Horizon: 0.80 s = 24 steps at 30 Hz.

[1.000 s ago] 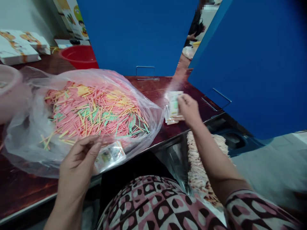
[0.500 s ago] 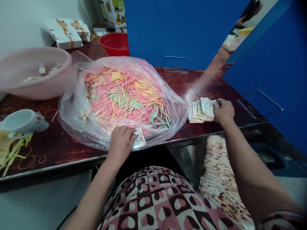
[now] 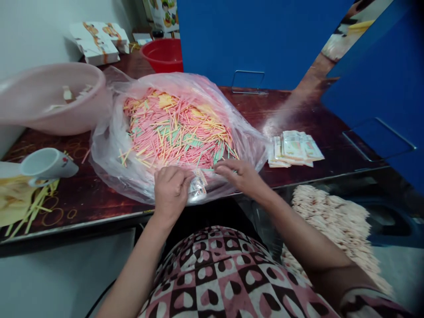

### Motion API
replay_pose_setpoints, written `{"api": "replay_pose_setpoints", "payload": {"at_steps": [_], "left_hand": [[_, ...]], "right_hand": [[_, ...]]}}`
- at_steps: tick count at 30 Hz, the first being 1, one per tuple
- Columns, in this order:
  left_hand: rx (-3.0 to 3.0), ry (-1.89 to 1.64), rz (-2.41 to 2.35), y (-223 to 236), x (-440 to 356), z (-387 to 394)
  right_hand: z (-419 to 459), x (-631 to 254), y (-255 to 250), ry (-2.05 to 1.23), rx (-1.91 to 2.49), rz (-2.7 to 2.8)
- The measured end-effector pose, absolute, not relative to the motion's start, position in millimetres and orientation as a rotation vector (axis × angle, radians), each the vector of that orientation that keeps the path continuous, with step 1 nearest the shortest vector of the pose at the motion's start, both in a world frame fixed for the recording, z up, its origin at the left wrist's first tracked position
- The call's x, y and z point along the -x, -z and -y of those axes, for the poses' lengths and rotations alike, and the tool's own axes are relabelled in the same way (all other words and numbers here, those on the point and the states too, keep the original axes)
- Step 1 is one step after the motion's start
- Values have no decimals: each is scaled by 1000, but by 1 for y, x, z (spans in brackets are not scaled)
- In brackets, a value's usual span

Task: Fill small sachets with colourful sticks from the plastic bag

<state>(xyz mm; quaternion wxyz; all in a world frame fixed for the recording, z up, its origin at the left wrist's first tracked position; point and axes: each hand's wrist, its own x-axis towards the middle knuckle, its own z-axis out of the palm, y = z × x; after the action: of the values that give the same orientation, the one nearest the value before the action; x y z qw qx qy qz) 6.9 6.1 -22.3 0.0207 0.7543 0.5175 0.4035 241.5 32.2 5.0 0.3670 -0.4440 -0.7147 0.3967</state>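
Note:
My left hand (image 3: pixel 171 192) is closed on a small clear packet (image 3: pixel 198 183) with printed edges, at the near rim of a large clear plastic bag (image 3: pixel 109 176). Inside the bag lies a heap of thin short sticks (image 3: pixel 179 128), pink, yellow and green. Over the bag's near right side reaches my right hand (image 3: pixel 240 174), its fingers stretched toward the packet with nothing visible in them. A stack of flat printed packets (image 3: pixel 294 148) lies on the table to the right of the bag, apart from both hands.
A pale pink basin (image 3: pixel 53 119) stands at the left, with a tilted white mug (image 3: pixel 46 165) nearer me. Behind are a red basin (image 3: pixel 165 55) and white boxes (image 3: pixel 99 44). Blue panels (image 3: pixel 258 39) with wire handles border the back and right. Many packets (image 3: pixel 331 216) pile below the table.
My right hand has let go of the stack of packets and moved left to the bag, near my left hand. The stack stays on the table, its packets more spread out.

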Motion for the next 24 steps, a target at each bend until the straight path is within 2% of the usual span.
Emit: {"api": "replay_pose_setpoints", "payload": {"at_steps": [6, 12, 16, 24], "left_hand": [[-2264, -1286, -1495, 9, -22, -1], [-1629, -1083, -1408, 5, -20, -1], [-1503, -1016, -1326, 1, -21, -2], [-1515, -1002, -1299, -5, -28, -6]], "right_hand": [[-28, -205, 6, -1409, 1090, 1669], [-24, -218, 7, -1536, 1047, 1424], [-24, -214, 9, -1468, 961, 1386], [-29, -208, 18, -1050, 1177, 1610]]}}
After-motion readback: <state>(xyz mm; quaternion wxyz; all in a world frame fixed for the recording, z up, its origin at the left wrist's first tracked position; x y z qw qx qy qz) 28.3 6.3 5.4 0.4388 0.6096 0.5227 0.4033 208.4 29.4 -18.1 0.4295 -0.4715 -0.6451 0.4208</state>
